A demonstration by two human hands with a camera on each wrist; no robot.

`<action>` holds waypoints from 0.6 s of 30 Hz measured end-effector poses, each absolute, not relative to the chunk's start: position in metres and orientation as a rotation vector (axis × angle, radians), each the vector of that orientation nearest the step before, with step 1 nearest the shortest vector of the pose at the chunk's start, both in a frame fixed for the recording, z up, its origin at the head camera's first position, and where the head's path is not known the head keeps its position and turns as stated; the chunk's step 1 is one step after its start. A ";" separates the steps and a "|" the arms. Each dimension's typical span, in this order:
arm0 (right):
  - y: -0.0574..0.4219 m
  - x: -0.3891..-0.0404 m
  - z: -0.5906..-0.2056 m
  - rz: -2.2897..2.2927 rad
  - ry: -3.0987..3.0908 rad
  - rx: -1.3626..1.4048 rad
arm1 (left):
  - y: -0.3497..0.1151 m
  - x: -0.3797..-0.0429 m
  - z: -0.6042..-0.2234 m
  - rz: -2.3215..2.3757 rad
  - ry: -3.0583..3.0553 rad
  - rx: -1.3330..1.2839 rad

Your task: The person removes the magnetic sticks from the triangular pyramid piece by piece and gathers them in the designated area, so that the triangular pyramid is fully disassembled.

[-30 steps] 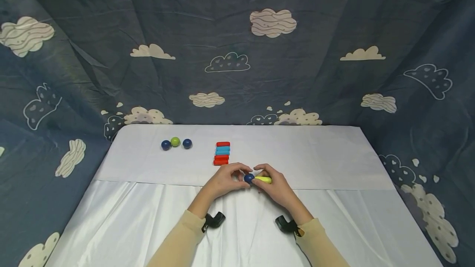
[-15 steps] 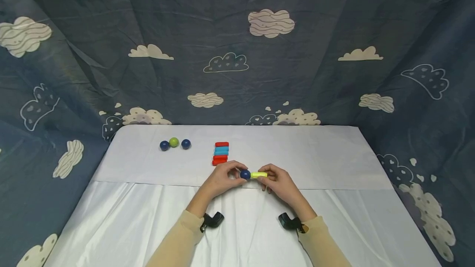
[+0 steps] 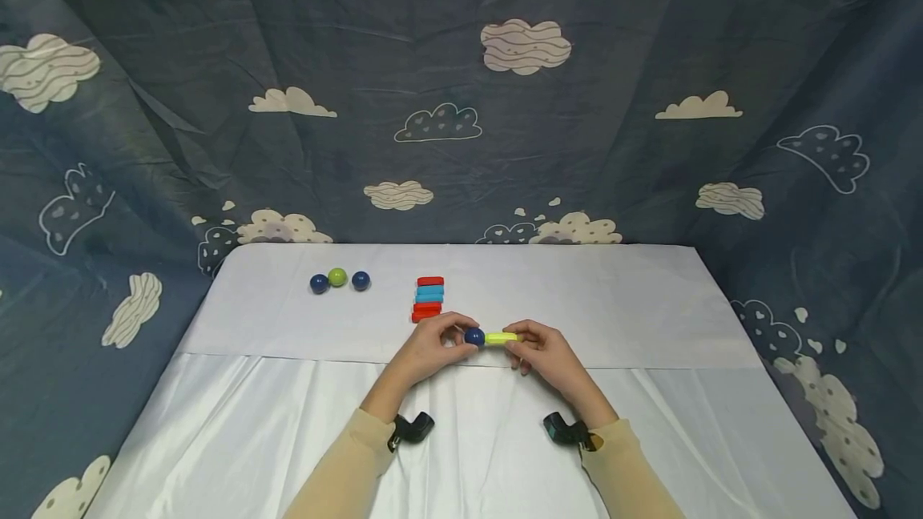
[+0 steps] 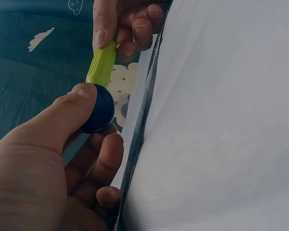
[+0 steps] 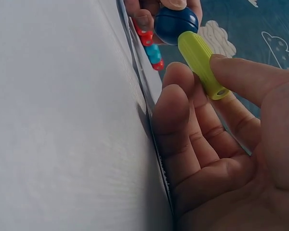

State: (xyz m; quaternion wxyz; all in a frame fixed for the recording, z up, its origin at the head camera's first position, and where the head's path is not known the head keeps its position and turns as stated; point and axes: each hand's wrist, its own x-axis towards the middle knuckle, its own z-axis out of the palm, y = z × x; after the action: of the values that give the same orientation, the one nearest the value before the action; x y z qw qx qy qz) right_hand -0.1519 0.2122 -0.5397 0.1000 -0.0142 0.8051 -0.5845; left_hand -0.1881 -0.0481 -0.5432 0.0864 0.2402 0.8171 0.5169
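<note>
Between thumb and fingers my left hand [image 3: 434,343] pinches a dark blue ball [image 4: 102,109] with a groove round it. A ribbed yellow-green rod [image 5: 202,62] meets the ball end-on, and my right hand [image 3: 544,352] pinches its far end. A small dark spot shows in the rod's free end in the right wrist view. Ball and rod form one straight line, level across the head view. Just beyond my left fingers lies a row of red rods [image 3: 430,282] and blue rods [image 3: 429,295], side by side on the white table.
At the back left of the white table [image 3: 577,295] stand two dark blue balls [image 3: 360,280] with a green ball [image 3: 336,277] between them. A dark cloth with printed clouds [image 3: 447,38] hangs behind the table and along its sides.
The ball and rod have shifted slightly left and away from me, and now lie straight. My right fingers have slid back to the rod's far end, leaving more of it showing.
</note>
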 end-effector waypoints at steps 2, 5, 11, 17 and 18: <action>0.213 -0.152 -0.540 -1.734 2.375 -0.036 | -0.048 -0.188 -0.544 1.537 2.432 0.703; 0.214 -0.152 -0.540 -1.738 2.370 -0.028 | -0.048 -0.189 -0.545 1.530 2.429 0.686; 0.214 -0.152 -0.541 -1.745 2.375 -0.021 | -0.048 -0.188 -0.545 1.531 2.399 0.686; 0.213 -0.152 -0.540 -1.770 2.355 -0.006 | -0.048 -0.188 -0.544 1.549 2.366 0.691; 0.212 -0.152 -0.539 -1.772 2.353 -0.001 | -0.047 -0.188 -0.544 1.549 2.364 0.691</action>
State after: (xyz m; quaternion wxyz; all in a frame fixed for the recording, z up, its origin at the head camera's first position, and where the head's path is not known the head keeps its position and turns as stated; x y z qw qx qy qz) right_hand -0.1518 0.2124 -0.5395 0.0980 -0.0002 0.7949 -0.5987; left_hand -0.1884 -0.0475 -0.5443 0.1159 0.2361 0.8069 0.5288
